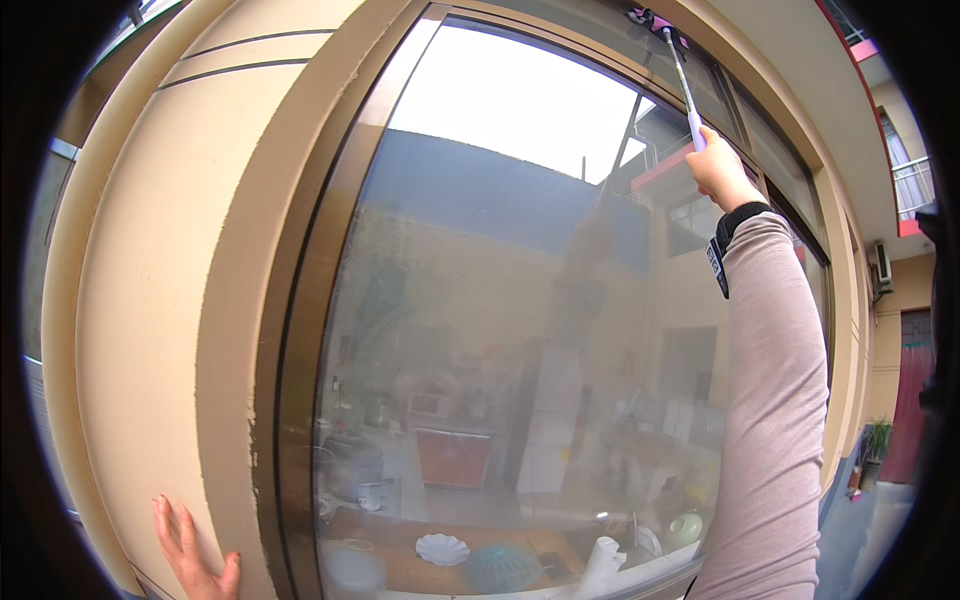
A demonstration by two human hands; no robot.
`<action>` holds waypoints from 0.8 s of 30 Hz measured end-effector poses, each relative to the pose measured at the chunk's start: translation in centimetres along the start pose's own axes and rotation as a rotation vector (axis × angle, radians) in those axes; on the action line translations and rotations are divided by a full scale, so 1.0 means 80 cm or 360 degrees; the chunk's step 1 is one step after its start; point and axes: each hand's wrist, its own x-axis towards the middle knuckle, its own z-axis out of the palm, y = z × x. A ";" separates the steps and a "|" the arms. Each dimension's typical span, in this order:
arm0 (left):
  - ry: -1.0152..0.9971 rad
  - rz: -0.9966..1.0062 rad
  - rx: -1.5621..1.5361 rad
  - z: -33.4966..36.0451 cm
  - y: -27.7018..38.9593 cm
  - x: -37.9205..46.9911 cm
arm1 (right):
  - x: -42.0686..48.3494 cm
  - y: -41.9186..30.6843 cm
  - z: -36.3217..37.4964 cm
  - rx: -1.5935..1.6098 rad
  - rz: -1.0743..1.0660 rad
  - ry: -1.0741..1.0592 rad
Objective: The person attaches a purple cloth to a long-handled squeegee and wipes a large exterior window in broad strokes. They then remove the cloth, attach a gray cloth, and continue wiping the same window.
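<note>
My right hand (718, 169) is raised and closed around the pale purple grip of a long-handled cleaning tool (682, 79). The tool's head, with a pink and dark cloth or pad (656, 21), lies at the upper window pane (615, 30) near the top of the frame. Below it spans a large glass window pane (487, 300) that reflects the arm and tool. At the lower left, my left hand (191, 551) rests against the beige wall (150, 300) with its fingers spread, holding nothing.
A brown metal window frame (300, 375) borders the glass. Behind the pane are a white scalloped dish (442, 549), a teal mesh cover (502, 568) and a white roll (602, 559). A beige pipe (64, 300) runs along the far left; a potted plant (877, 442) stands far right.
</note>
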 end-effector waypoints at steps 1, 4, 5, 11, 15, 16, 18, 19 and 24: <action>-0.0008 0.0017 -0.0058 -0.003 -0.001 0.000 | -0.009 -0.023 0.002 -0.0016 0.0005 -0.0026; -0.0174 0.0031 -0.0044 -0.019 -0.006 -0.001 | -0.033 -0.086 0.014 0.0024 -0.0004 -0.0052; -0.0239 0.0022 -0.0043 -0.024 -0.007 -0.001 | -0.040 -0.106 0.018 0.0032 -0.0028 -0.0051; -0.0426 -0.0019 -0.0075 -0.031 -0.017 -0.003 | -0.081 -0.196 0.033 0.0011 -0.0090 -0.0128; -0.0458 -0.0052 -0.0138 -0.029 -0.018 -0.004 | -0.100 -0.239 0.036 -0.0045 -0.0184 -0.0158; -0.0450 -0.0057 -0.0155 -0.029 -0.019 -0.004 | -0.104 -0.248 0.037 -0.0065 -0.0211 -0.0168; -0.0453 -0.0052 -0.0153 -0.030 -0.019 -0.004 | -0.108 -0.267 0.035 -0.0118 -0.0279 -0.0179; -0.0455 -0.0056 -0.0151 -0.030 -0.019 -0.003 | -0.110 -0.276 0.035 -0.0141 -0.0323 -0.0171; -0.0474 -0.0085 -0.0168 -0.032 -0.017 -0.003 | -0.112 -0.311 0.033 -0.0205 -0.0423 -0.0150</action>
